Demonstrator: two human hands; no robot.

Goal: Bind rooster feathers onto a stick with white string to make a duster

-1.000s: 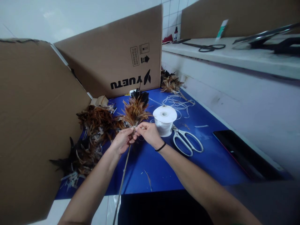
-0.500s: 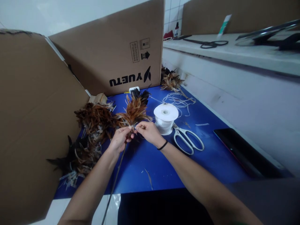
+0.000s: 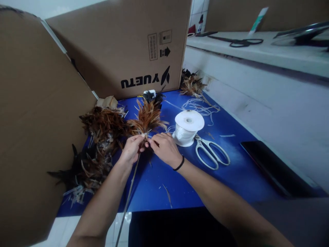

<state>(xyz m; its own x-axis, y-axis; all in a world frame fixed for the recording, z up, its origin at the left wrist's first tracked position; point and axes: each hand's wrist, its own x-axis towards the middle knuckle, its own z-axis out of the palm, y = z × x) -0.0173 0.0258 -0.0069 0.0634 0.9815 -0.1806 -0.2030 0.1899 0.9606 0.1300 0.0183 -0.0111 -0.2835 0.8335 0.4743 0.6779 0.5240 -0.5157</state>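
My left hand (image 3: 131, 150) is pinching the neck of the feather bundle (image 3: 148, 116), where it's meeting the stick (image 3: 130, 192); bundle is sitting mid-surface (image 3: 180, 188) in front of me, black tips pointing away. My right hand (image 3: 166, 147) is holding thumb and finger together beside that neck, apparently pinching a pale strand (tiny, so not certain). Doing this well, I'd say, means the left pinch is staying firm at the feather bases and the strand is lying flat and taut, so nothing is fanning out or slipping down the stick.

White spool (image 3: 189, 120) is standing just beside my right hand, scissors (image 3: 212, 152) lying next to it; wide pulls there could be knocking both. Loose feathers (image 3: 104, 123) are crowding the left, maybe snagging. Cardboard (image 3: 115, 48) is walling off the far and left sides.
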